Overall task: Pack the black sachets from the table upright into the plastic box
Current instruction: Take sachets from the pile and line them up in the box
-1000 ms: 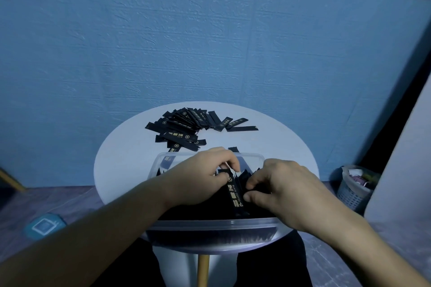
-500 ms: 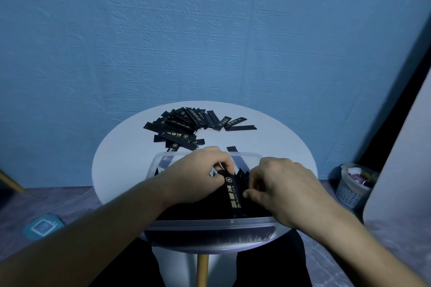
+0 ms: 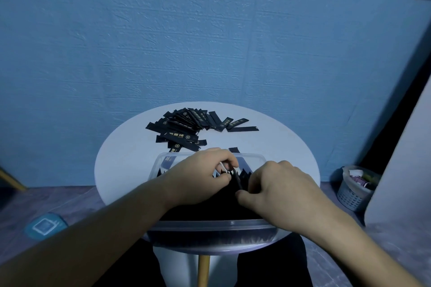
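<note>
Black sachet [image 3: 238,180], pinched edge-on by the curled fingers of left hand [image 3: 198,179] and right hand [image 3: 284,189], seems to be going upright into the packed plastic box [image 3: 210,222]; next, reach for the loose pile [image 3: 186,126] on the table [image 3: 121,158] behind.

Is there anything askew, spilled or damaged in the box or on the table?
Nothing is spilled or visibly damaged. One sachet, pinched between the left hand and right hand, leans aslant among the packed ones in the plastic box. Loose sachets lie fanned on the table behind.
</note>
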`<state>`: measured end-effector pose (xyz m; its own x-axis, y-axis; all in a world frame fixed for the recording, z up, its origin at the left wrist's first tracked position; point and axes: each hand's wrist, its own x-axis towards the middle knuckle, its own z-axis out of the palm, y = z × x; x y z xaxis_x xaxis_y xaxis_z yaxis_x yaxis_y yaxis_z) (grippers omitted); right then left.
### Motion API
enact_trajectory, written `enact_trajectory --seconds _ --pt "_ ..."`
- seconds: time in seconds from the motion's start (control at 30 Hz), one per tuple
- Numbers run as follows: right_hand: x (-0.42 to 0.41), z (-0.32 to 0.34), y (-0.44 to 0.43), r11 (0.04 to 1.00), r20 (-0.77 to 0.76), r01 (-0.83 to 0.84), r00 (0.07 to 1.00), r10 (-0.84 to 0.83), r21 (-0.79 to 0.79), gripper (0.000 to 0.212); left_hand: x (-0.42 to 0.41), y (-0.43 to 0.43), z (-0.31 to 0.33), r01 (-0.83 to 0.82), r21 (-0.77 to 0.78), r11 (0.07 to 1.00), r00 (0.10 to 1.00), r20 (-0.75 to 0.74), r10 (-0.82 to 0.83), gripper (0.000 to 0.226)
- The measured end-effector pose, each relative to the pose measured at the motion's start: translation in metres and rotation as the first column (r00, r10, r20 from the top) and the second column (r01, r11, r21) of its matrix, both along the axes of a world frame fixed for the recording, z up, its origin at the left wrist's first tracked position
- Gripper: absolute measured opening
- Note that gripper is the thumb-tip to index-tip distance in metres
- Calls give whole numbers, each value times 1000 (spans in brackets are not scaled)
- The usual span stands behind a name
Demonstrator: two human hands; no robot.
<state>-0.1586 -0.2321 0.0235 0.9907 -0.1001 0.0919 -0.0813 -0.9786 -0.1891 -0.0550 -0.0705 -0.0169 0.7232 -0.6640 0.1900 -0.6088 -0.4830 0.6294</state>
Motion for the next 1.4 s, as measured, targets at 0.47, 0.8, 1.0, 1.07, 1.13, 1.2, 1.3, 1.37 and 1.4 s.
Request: enact_trajectory --seconds 0.47,0.8,1.0,1.07,1.13,1.2,1.3,1.37,1.4 --pt "0 2 -6 999 -17 36 999 -37 -26 31 -5 0 5 -56 50 997 998 44 54 13" --pt "-1 1 -4 998 -69 27 997 -30 -50 33 -2 1 1 27 95 995 998 61 -33 5" --pt "-5 -2 -6 998 12 -61 998 61 4 37 -2 0 -1 25 109 994 999 18 -27 6" --pt "-5 -5 -6 995 28 -95 995 95 -7 29 -2 0 -1 22 106 994 1000 14 -24 5" --pt "-5 -8 -7 993 27 -110 993 111 -43 23 -2 0 -2 28 100 995 1000 2 -29 5" --pt "-2 -10 -10 990 7 -121 993 122 -66 21 -3 -1 -1 30 114 993 1000 -10 -29 8" --pt "3 -9 -15 989 -28 -148 989 147 -27 17 -4 -1 0 30 159 987 999 -29 -26 14" --pt "6 -6 -19 988 -30 -148 988 149 36 15 -5 0 1 31 182 983 999 -45 -23 19" --pt "7 -3 -21 990 -15 -137 990 138 46 16 -5 0 1 33 185 982 999 -49 -24 22"
